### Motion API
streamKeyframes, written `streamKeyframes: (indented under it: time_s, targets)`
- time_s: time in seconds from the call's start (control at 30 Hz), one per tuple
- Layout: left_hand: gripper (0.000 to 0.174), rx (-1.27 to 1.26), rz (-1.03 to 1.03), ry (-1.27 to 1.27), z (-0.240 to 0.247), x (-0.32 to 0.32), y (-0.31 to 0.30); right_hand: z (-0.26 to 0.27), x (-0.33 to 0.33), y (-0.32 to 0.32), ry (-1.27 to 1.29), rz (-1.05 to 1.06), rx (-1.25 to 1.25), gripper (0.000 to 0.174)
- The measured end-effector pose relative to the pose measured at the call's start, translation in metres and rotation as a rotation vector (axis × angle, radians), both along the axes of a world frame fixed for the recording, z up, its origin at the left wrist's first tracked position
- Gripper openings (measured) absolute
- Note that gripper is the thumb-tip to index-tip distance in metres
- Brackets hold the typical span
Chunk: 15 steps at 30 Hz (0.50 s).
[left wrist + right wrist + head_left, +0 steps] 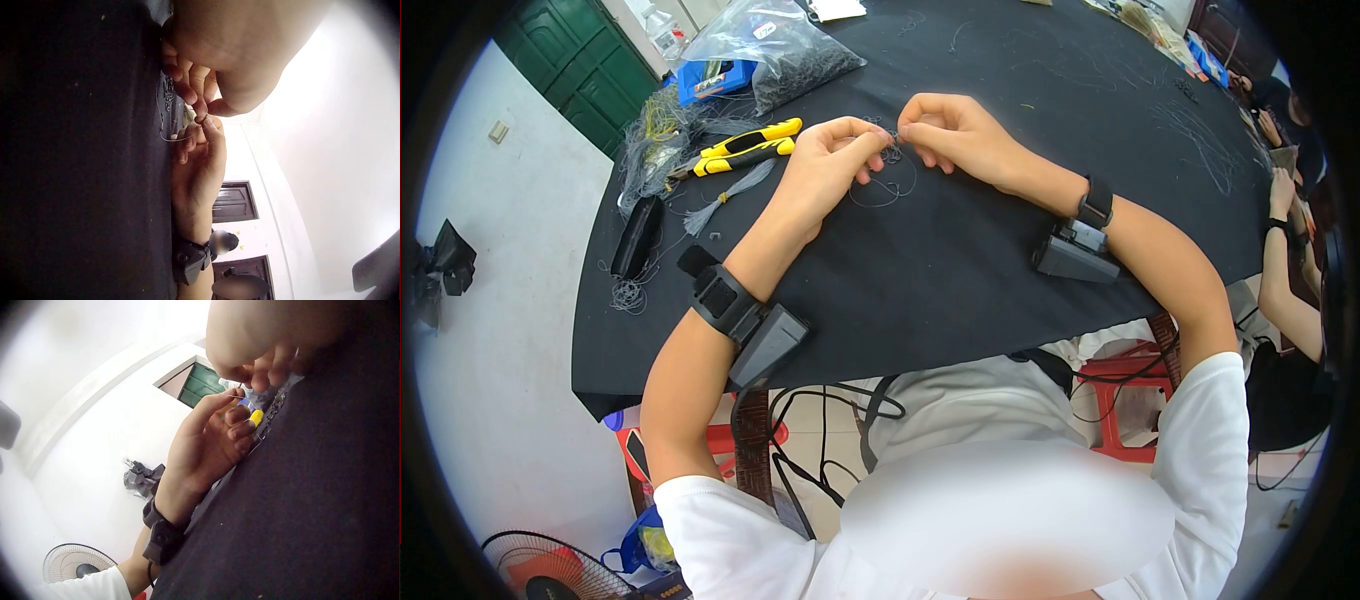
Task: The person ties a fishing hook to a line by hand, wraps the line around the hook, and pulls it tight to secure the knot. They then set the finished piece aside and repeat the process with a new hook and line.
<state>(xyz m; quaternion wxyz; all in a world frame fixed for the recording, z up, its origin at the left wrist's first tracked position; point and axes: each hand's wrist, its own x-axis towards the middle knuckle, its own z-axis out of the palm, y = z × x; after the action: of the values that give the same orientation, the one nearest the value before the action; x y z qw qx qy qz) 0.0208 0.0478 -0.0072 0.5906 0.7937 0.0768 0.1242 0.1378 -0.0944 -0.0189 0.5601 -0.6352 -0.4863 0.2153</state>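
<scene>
In the head view my left hand and right hand meet fingertip to fingertip over the black cloth. A thin grey line runs from the fingers and loops below them. With thumb and forefinger, the left hand pinches the line, as the right wrist view shows. The right hand pinches a tiny dark piece at the meeting point; its kind is too small to tell. Behind the fingers lies a cluster of small dark pieces.
Left of the hands lie yellow-and-black pliers, a tied bundle of grey line, a black case and tangled line. Behind them sits a clear bag of dark pieces. Loose line lies at right, near other people.
</scene>
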Motion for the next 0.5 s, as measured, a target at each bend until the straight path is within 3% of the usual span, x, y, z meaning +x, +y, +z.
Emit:
streamKeyframes:
  time_s: [0.5]
  targets:
    - [0.019, 0.009, 0.011, 0.003, -0.0008, 0.0001, 0.0, 0.0004, -0.0006, 0.0003, -0.015, -0.024, -0.024, 0.017]
